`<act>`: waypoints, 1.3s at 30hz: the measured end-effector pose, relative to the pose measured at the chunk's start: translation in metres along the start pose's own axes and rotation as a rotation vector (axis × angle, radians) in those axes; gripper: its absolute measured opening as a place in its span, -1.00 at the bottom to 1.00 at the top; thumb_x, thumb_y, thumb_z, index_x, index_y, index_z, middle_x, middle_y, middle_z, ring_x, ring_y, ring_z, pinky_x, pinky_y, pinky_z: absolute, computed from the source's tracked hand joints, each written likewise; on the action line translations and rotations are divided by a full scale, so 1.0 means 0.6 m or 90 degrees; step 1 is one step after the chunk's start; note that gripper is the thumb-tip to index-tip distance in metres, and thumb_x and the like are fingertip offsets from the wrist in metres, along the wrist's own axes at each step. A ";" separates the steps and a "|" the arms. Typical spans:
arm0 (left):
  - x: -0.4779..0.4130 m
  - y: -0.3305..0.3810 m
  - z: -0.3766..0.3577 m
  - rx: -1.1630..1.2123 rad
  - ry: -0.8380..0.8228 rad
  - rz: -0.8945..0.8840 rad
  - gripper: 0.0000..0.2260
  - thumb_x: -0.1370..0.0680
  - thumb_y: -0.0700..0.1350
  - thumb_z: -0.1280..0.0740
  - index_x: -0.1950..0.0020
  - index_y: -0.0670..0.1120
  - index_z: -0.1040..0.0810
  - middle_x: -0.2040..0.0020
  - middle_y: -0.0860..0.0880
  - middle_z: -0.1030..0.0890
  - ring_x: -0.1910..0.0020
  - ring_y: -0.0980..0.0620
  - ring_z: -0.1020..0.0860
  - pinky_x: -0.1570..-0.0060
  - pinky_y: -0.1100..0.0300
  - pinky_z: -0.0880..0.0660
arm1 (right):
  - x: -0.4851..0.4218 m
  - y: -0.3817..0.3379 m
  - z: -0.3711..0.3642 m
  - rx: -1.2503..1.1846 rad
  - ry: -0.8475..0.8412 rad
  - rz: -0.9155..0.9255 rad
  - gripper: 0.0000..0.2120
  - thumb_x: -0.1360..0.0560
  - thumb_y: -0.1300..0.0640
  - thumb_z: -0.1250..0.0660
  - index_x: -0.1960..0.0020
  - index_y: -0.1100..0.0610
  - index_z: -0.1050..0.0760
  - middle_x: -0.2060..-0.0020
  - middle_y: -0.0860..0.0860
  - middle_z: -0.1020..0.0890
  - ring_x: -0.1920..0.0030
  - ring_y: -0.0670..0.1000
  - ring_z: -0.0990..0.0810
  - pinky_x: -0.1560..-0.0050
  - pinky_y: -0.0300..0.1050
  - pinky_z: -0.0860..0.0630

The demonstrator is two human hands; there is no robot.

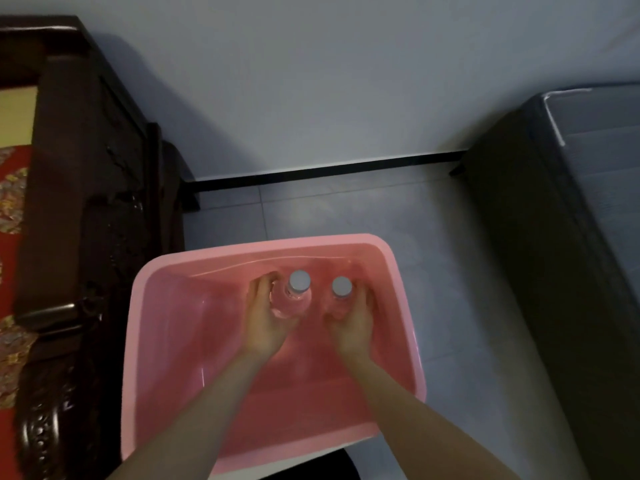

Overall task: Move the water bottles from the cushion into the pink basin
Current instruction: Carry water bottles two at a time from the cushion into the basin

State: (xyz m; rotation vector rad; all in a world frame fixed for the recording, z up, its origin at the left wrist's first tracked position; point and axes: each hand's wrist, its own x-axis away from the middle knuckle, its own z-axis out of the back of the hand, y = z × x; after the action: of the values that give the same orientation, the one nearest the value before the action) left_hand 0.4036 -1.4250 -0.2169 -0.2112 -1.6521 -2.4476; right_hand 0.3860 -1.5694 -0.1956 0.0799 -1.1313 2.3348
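1. Left hand [266,317]: my fingers are curled round the body of the left bottle [292,299], below its grey cap. The grip looks firm.
2. Right hand [351,323]: it is wrapped the same way round the right bottle [341,289]. My fingertips are partly hidden behind the bottle.
3. Position of bottles: both stand upright, side by side and just apart, inside the basin [180,341] near its far wall. From above I cannot tell whether their bases rest on the basin bottom.
4. Basin contents: I see nothing in it besides these two bottles and my hands.
5. Cushion [10,202]: only a red patterned strip shows at the left edge, on the dark wooden seat [86,168]. That strip carries no bottle, and the rest is out of view.
6. Progress, in my judgement: this pair is as good as delivered and needs only to be set down and let go.
7. Outstanding: I cannot confirm that the cushion is clear of bottles. It must be checked before the task is counted as complete.
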 end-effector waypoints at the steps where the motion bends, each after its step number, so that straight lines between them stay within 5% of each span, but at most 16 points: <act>1: -0.003 -0.007 -0.004 0.001 0.008 -0.006 -0.35 -0.16 -0.19 -0.58 -0.20 -0.04 -0.45 -0.16 -0.04 -0.45 -0.14 -0.07 -0.47 -0.12 -0.14 -0.47 | -0.001 0.002 -0.003 -0.011 0.007 0.005 -0.46 -0.28 0.22 -0.46 -0.23 0.14 -0.41 -0.14 0.07 -0.54 -0.17 0.08 -0.50 -0.15 -0.26 -0.28; 5: -0.015 -0.018 -0.021 0.019 0.020 -0.023 -0.37 -0.15 -0.06 -0.58 -0.18 0.11 -0.47 -0.14 0.08 -0.48 -0.13 0.14 -0.47 -0.05 0.10 -0.47 | -0.008 -0.001 -0.013 -0.090 0.032 0.006 -0.62 -0.36 0.23 -0.44 -0.14 0.08 -0.44 -0.03 -0.04 -0.58 -0.04 -0.11 -0.53 -0.14 -0.18 -0.42; 14: -0.016 -0.018 -0.054 0.094 0.015 -0.008 -0.47 -0.24 0.04 -0.56 -0.16 0.06 -0.49 -0.15 0.07 -0.55 -0.14 0.09 -0.53 -0.08 -0.04 -0.53 | -0.013 0.006 0.008 -0.075 -0.019 0.028 -0.67 -0.38 0.12 -0.46 -0.08 -0.08 -0.45 -0.01 -0.11 -0.61 -0.04 -0.11 -0.58 -0.11 -0.17 -0.49; 18: -0.015 -0.009 -0.053 0.063 0.006 -0.012 -0.51 -0.27 -0.08 -0.54 -0.16 0.01 -0.51 -0.16 0.03 -0.56 -0.14 0.07 -0.54 -0.12 -0.01 -0.51 | -0.014 -0.006 0.033 -0.061 -0.038 0.080 -0.51 -0.41 0.13 -0.44 -0.17 -0.30 -0.36 -0.04 -0.27 -0.51 -0.03 -0.32 -0.47 -0.02 -0.57 -0.30; 20: -0.016 -0.005 -0.050 0.036 -0.002 -0.013 -0.51 -0.27 -0.21 -0.54 -0.16 -0.03 -0.50 -0.16 -0.01 -0.56 -0.13 -0.01 -0.54 -0.10 -0.05 -0.51 | -0.017 -0.011 0.048 -0.012 -0.063 0.130 -0.52 -0.44 0.17 -0.42 -0.30 -0.05 -0.39 -0.13 -0.20 -0.46 -0.12 -0.26 -0.42 -0.08 -0.59 -0.22; 23: -0.019 0.016 -0.038 -0.017 -0.030 -0.019 -0.43 -0.20 -0.29 -0.57 -0.14 -0.04 -0.49 -0.14 -0.01 -0.54 -0.13 -0.08 -0.53 -0.10 -0.01 -0.49 | -0.018 -0.026 0.078 0.163 -0.082 0.273 -0.54 -0.40 0.29 -0.38 -0.28 0.12 -0.45 -0.25 0.00 -0.48 -0.30 0.03 -0.40 -0.24 -0.30 -0.31; 26: -0.021 0.038 -0.022 -0.074 -0.056 -0.069 -0.38 -0.20 -0.26 -0.58 -0.22 -0.06 -0.49 -0.18 0.03 -0.52 -0.14 0.02 -0.50 -0.10 0.11 -0.47 | -0.024 -0.049 0.104 0.317 -0.123 0.346 -0.60 -0.38 0.31 -0.31 -0.20 0.09 -0.51 -0.17 0.03 -0.53 -0.22 0.11 -0.43 -0.08 -0.03 -0.47; 29: -0.022 0.065 -0.009 -0.089 -0.068 -0.137 -0.46 -0.25 -0.25 -0.53 -0.13 0.17 -0.53 -0.06 0.20 -0.54 -0.03 0.14 -0.53 0.04 0.25 -0.49 | -0.037 -0.068 0.119 0.420 -0.194 0.354 -0.69 -0.45 0.31 -0.23 -0.14 0.10 -0.52 -0.10 0.03 -0.55 -0.17 0.11 -0.44 0.01 0.00 -0.44; 33: -0.023 0.080 -0.010 -0.115 -0.049 -0.132 -0.65 -0.28 -0.30 -0.51 0.02 0.00 -0.63 0.09 0.17 -0.57 0.10 0.02 -0.57 0.12 0.14 -0.51 | -0.051 -0.081 0.133 0.460 -0.227 0.354 -0.69 -0.48 0.33 -0.16 -0.15 0.15 -0.52 -0.12 0.07 -0.56 -0.23 0.12 -0.41 -0.05 0.00 -0.40; 39: -0.015 0.091 -0.033 -0.176 -0.029 -0.149 -0.68 -0.28 -0.30 -0.50 0.00 -0.09 -0.64 0.06 0.00 -0.65 0.10 -0.05 -0.56 0.13 0.25 -0.39 | -0.059 -0.080 0.135 0.453 -0.218 0.365 -0.69 -0.50 0.29 -0.17 -0.20 0.16 -0.51 -0.14 0.07 -0.56 -0.26 0.12 -0.41 -0.04 0.01 -0.42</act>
State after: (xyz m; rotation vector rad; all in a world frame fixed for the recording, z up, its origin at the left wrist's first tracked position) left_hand 0.4245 -1.4628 -0.1773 -0.1161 -1.4211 -2.8643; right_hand 0.4257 -1.6212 -0.1191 0.4812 -0.4216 3.2388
